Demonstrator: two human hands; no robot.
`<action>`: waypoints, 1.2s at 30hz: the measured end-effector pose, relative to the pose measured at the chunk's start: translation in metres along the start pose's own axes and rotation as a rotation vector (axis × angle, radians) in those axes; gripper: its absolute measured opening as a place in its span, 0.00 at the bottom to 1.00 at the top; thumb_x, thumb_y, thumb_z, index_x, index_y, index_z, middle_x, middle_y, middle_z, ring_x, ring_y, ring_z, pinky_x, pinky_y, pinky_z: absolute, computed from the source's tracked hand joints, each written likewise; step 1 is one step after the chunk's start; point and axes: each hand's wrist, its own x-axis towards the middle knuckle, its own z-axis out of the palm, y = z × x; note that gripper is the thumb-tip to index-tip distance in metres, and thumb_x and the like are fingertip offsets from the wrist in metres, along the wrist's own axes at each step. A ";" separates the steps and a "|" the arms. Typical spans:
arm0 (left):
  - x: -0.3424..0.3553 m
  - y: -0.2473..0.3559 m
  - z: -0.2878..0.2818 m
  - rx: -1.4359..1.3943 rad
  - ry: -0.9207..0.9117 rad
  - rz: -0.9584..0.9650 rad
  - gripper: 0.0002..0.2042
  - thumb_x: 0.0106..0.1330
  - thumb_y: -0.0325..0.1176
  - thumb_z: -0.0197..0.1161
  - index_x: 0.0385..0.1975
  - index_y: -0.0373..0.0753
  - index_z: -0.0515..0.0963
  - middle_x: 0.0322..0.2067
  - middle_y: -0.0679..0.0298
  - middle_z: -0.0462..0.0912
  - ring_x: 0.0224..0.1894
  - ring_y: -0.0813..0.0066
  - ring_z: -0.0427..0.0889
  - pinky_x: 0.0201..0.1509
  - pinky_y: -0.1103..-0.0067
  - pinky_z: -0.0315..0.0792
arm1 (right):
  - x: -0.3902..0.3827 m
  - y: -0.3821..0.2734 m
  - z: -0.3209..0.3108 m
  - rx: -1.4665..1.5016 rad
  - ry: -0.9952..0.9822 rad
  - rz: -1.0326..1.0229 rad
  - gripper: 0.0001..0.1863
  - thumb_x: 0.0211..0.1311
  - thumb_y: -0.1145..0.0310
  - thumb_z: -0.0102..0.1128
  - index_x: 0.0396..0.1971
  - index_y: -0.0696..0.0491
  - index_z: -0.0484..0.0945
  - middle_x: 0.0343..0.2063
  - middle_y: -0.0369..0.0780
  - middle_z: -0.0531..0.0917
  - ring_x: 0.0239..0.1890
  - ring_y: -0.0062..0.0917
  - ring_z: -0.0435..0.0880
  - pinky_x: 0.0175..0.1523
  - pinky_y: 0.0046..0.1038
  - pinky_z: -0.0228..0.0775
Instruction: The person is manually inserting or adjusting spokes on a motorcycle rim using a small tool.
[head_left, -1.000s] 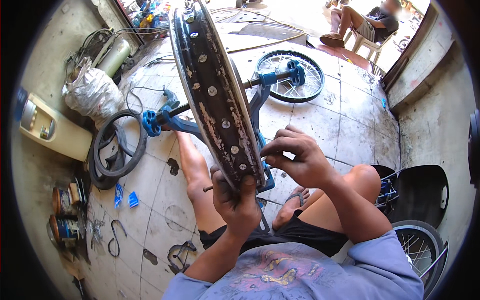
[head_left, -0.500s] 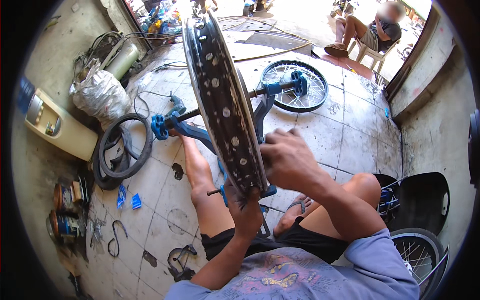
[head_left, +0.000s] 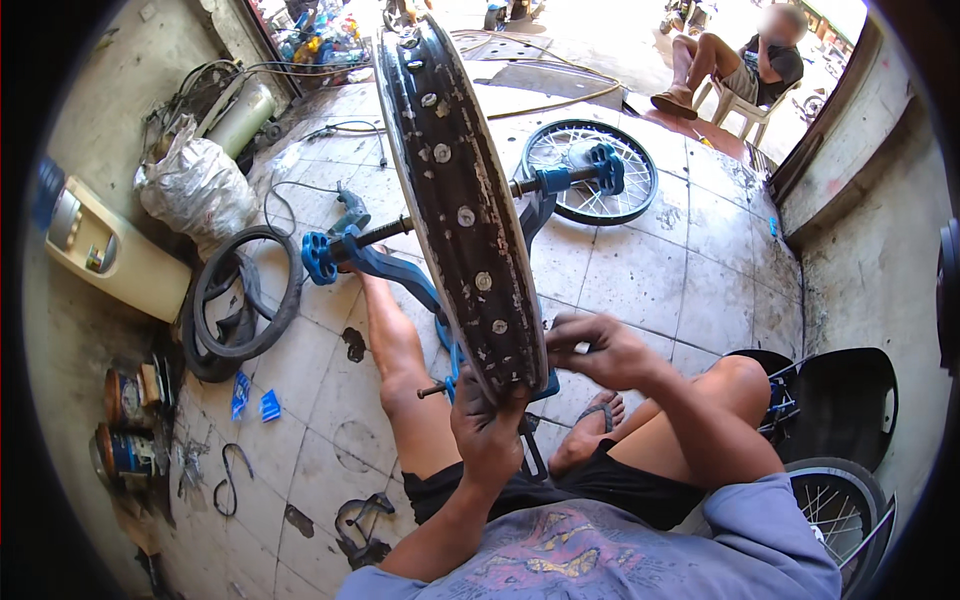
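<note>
A worn black wheel rim [head_left: 470, 240] with a row of silver nipples stands upright in a blue truing stand [head_left: 375, 262] in front of me. My left hand [head_left: 485, 430] is closed around the bottom of the rim, thumb on its face. My right hand [head_left: 605, 350] is at the rim's lower right, fingers bent and pinched beside its edge; what they hold, if anything, is too small to make out. The stand's threaded axle, with blue knobs at both ends, runs behind the rim. My bare legs are either side of the stand.
A spoked wheel [head_left: 625, 200] lies behind the stand. Tires [head_left: 210, 345], a white sack [head_left: 195, 185] and an air tank [head_left: 240, 125] are at left. A black plastic panel [head_left: 845, 405] and another wheel [head_left: 835, 510] are at right. A seated person [head_left: 760, 65] is outside the doorway.
The rim sits farther right in view than a second ago. My right hand rose onto the rim's edge, then dropped lower and slightly rightward. My left hand stayed on the rim's bottom.
</note>
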 end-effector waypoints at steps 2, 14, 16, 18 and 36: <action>0.002 0.001 0.006 -0.017 -0.027 0.036 0.16 0.69 0.21 0.60 0.55 0.34 0.70 0.48 0.64 0.79 0.49 0.79 0.78 0.55 0.80 0.71 | -0.012 0.035 0.043 0.550 0.078 -0.006 0.15 0.68 0.66 0.63 0.51 0.53 0.83 0.37 0.35 0.82 0.44 0.18 0.80 0.49 0.26 0.73; -0.007 -0.014 0.010 -0.056 0.204 0.110 0.11 0.68 0.24 0.64 0.46 0.36 0.71 0.45 0.63 0.80 0.47 0.79 0.78 0.53 0.79 0.72 | -0.005 -0.058 0.002 -0.811 0.324 -0.335 0.08 0.52 0.63 0.71 0.28 0.50 0.86 0.26 0.34 0.76 0.37 0.26 0.77 0.47 0.33 0.67; 0.003 -0.012 0.020 -0.061 0.157 0.109 0.11 0.68 0.25 0.64 0.46 0.36 0.71 0.45 0.63 0.80 0.46 0.79 0.78 0.52 0.80 0.72 | -0.018 0.016 0.032 0.411 0.175 0.166 0.19 0.61 0.57 0.70 0.46 0.55 0.85 0.34 0.41 0.86 0.38 0.23 0.82 0.49 0.32 0.73; 0.003 -0.009 0.015 -0.038 0.140 0.097 0.11 0.69 0.25 0.64 0.46 0.36 0.70 0.45 0.64 0.80 0.46 0.80 0.77 0.52 0.80 0.72 | 0.008 0.001 0.006 0.056 -0.010 0.232 0.19 0.64 0.57 0.66 0.47 0.54 0.85 0.38 0.44 0.87 0.40 0.25 0.83 0.50 0.33 0.73; -0.004 -0.016 0.020 -0.034 0.231 0.198 0.12 0.68 0.25 0.64 0.48 0.35 0.70 0.43 0.66 0.77 0.45 0.82 0.75 0.52 0.81 0.70 | -0.009 -0.010 0.019 -0.335 0.413 -0.267 0.08 0.54 0.69 0.70 0.35 0.50 0.86 0.28 0.38 0.77 0.36 0.30 0.73 0.43 0.31 0.66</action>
